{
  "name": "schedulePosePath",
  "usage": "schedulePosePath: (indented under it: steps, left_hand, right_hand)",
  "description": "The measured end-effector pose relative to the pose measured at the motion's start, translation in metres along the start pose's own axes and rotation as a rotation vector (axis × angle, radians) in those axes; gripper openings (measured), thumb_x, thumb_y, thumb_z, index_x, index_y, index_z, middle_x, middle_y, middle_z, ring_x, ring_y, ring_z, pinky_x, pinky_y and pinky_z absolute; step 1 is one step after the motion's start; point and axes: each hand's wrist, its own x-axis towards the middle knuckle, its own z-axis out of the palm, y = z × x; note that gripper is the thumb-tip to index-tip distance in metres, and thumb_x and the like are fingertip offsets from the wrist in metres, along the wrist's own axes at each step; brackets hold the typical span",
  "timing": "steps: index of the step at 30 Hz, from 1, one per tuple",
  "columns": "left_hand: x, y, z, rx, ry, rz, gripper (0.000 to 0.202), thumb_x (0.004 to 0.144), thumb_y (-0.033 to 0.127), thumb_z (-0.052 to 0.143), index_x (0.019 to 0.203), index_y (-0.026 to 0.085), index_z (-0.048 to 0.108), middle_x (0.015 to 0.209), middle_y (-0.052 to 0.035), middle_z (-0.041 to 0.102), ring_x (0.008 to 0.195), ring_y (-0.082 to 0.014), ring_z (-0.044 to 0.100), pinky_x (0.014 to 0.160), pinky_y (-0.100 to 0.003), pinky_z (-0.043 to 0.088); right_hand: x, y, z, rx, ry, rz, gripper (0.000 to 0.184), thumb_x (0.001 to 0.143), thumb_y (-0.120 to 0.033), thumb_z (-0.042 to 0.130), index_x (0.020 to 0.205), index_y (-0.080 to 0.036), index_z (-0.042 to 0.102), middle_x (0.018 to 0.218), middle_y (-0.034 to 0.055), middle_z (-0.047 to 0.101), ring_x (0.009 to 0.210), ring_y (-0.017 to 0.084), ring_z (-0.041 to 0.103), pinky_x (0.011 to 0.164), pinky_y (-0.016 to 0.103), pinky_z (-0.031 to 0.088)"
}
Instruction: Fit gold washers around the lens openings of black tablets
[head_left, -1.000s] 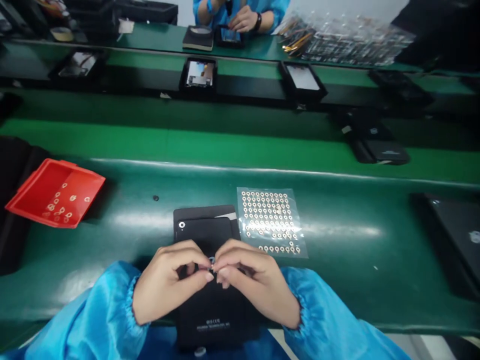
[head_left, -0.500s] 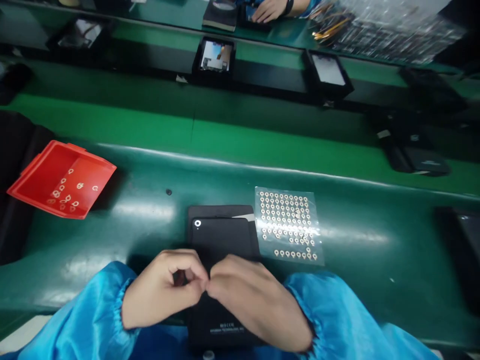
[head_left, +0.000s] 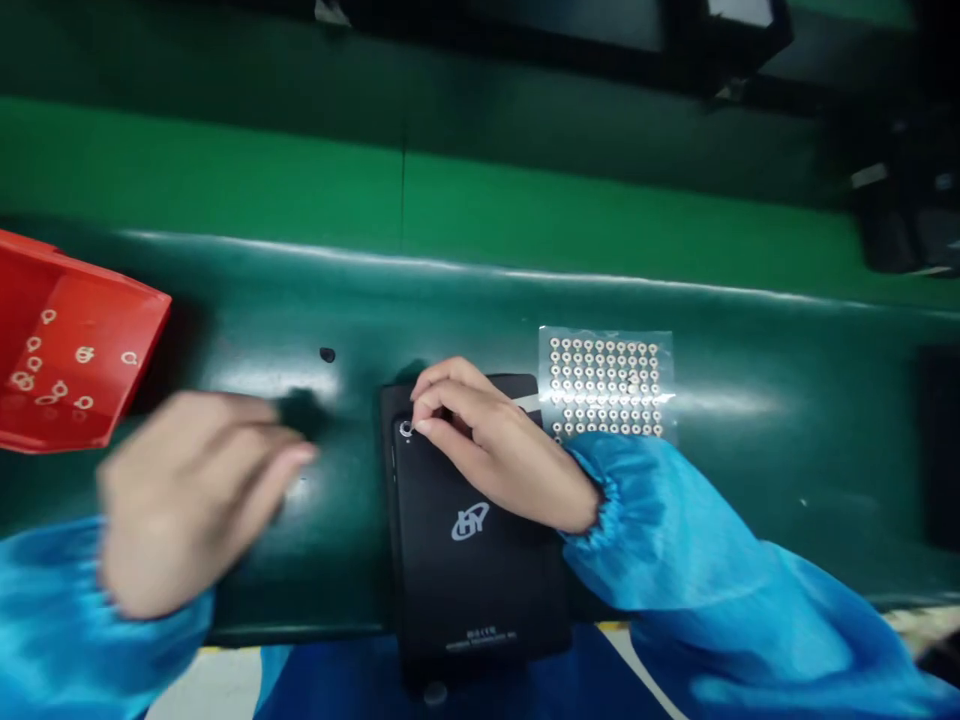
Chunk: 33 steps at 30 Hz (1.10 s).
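A black tablet (head_left: 480, 590) lies back side up in front of me, with an "HY" logo and a camera lens in its upper left corner. My right hand (head_left: 499, 445) rests over its top half, thumb and forefinger pinched at the edge of a small ring (head_left: 406, 429) on the lens. To the left, my left hand (head_left: 199, 490) is over the green mat, apart from the tablet. Motion smears its fingers, so whether it holds anything is unclear. Right of the tablet is a clear sheet (head_left: 667, 375) with rows of small tabbed rings, partly covered by my right sleeve.
A red bin (head_left: 142, 315) with several loose rings inside stands at the left. A small black piece (head_left: 327, 355) lies on the green mat (head_left: 315, 290). Beyond the mat runs a bright green strip (head_left: 262, 170), with dark trays (head_left: 742, 45) farther back.
My hands, fingertips together over the tablet before, have parted. The right moved up to the lens; the left swung left toward the red bin. The view has tilted down.
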Motion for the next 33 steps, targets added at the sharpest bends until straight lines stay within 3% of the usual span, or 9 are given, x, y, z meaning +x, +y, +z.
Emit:
schedulePosePath:
  steps: [3,6,12,15,19,25,30,33]
  left_hand:
    - [0.007,0.028,0.040,0.055,-0.145,0.257,0.025,0.086,0.008,0.059,0.109,0.015,0.065,0.116,-0.0099,0.067,0.108,-0.0254,0.061,0.085,-0.034,0.050]
    - [0.007,0.036,0.059,0.062,-0.181,0.284,0.033,0.088,0.006,0.055,0.119,0.016,0.061,0.128,-0.0120,0.062,0.120,-0.0276,0.057,0.089,-0.036,0.050]
    - [0.001,0.029,0.061,0.040,-0.178,0.270,0.039,0.086,0.004,0.058,0.123,0.017,0.059,0.134,-0.0137,0.058,0.124,-0.0289,0.055,0.087,-0.036,0.051]
    - [-0.002,0.028,0.064,0.005,-0.184,0.280,0.041,0.085,0.004,0.058,0.125,0.016,0.057,0.135,-0.0132,0.056,0.127,-0.0291,0.052,0.089,-0.037,0.050]
    - [-0.005,0.026,0.067,-0.071,-0.204,0.245,0.042,0.086,0.003,0.055,0.127,0.013,0.055,0.139,-0.0121,0.053,0.132,-0.0277,0.047,0.092,-0.037,0.049]
    - [-0.002,0.034,0.068,-0.094,-0.222,0.183,0.046,0.086,-0.001,0.052,0.130,0.010,0.052,0.136,-0.0109,0.057,0.130,-0.0269,0.048,0.096,-0.038,0.047]
    - [0.005,0.048,0.070,0.098,-0.210,0.160,0.036,0.089,0.003,0.052,0.124,0.012,0.058,0.131,-0.0110,0.061,0.129,-0.0261,0.049,0.096,-0.038,0.043]
    - [-0.012,0.054,0.068,0.020,-0.221,0.060,0.054,0.085,-0.001,0.053,0.132,0.025,0.052,0.145,-0.0070,0.048,0.139,-0.0266,0.036,0.103,-0.041,0.039]
  right_hand:
    - [0.002,-0.001,0.006,-0.080,-0.020,-0.006,0.016,0.092,-0.007,0.043,0.085,-0.018,0.051,0.102,0.0073,0.052,0.092,0.016,0.056,0.085,0.033,0.048]
    - [0.000,-0.003,0.010,-0.187,-0.018,-0.028,0.017,0.096,-0.010,0.039,0.088,-0.016,0.053,0.105,0.0101,0.053,0.093,0.019,0.057,0.082,0.035,0.051]
    - [0.004,-0.005,0.017,-0.377,0.025,-0.072,0.019,0.096,-0.008,0.041,0.089,-0.013,0.058,0.101,0.0110,0.057,0.087,0.020,0.059,0.074,0.033,0.054]
    - [0.000,-0.005,0.017,-0.414,0.076,-0.080,0.017,0.094,-0.006,0.045,0.101,-0.012,0.060,0.102,0.0109,0.057,0.088,0.021,0.059,0.070,0.032,0.054]
    - [-0.031,0.000,0.017,-0.215,0.183,-0.109,0.031,0.093,-0.004,0.047,0.123,-0.010,0.050,0.115,0.0124,0.055,0.108,0.019,0.056,0.090,0.031,0.052]
    - [-0.085,0.006,0.033,-0.154,0.195,-0.063,0.026,0.091,-0.006,0.049,0.115,-0.013,0.054,0.118,0.0127,0.054,0.118,0.022,0.052,0.097,0.034,0.049]
    - [-0.083,0.007,0.040,-0.186,0.209,-0.109,0.024,0.089,-0.007,0.054,0.112,-0.013,0.056,0.119,0.0151,0.056,0.119,0.027,0.052,0.095,0.042,0.050]
    - [-0.088,0.012,0.032,-0.095,0.245,-0.117,0.027,0.089,-0.008,0.052,0.114,-0.017,0.055,0.119,0.0135,0.055,0.117,0.028,0.053,0.092,0.044,0.051]
